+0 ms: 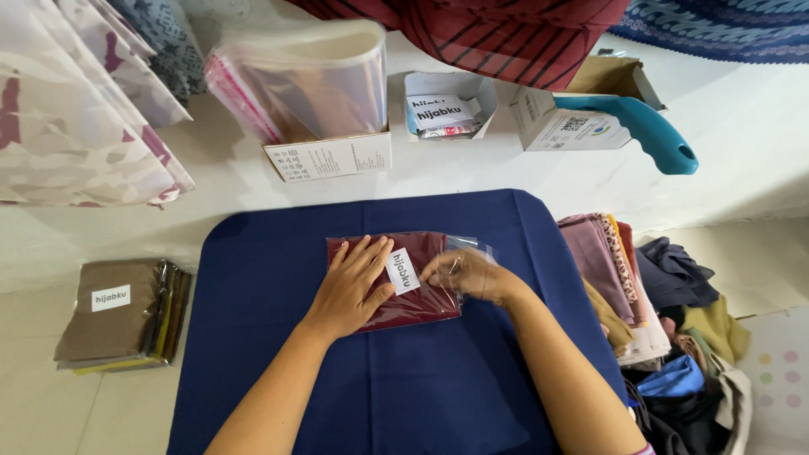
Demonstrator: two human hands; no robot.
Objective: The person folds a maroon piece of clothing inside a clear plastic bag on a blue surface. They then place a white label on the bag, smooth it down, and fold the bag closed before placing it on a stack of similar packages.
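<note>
At the far left a stack of bagged folded cloths (122,313) lies on the pale floor. Beside it stands a table covered in navy cloth (278,371). On it lies a maroon folded cloth in a clear plastic bag (413,303) with a white label. The left hand (352,285) rests flat on the bag, fingers spread, gripping nothing. The right hand (472,274) pinches the bag's open flap at its right end, fingers curled. Behind, a box of clear bags (316,93) stands by a small box of labels (445,105). At the right lies a heap of folded scarves (640,286).
</note>
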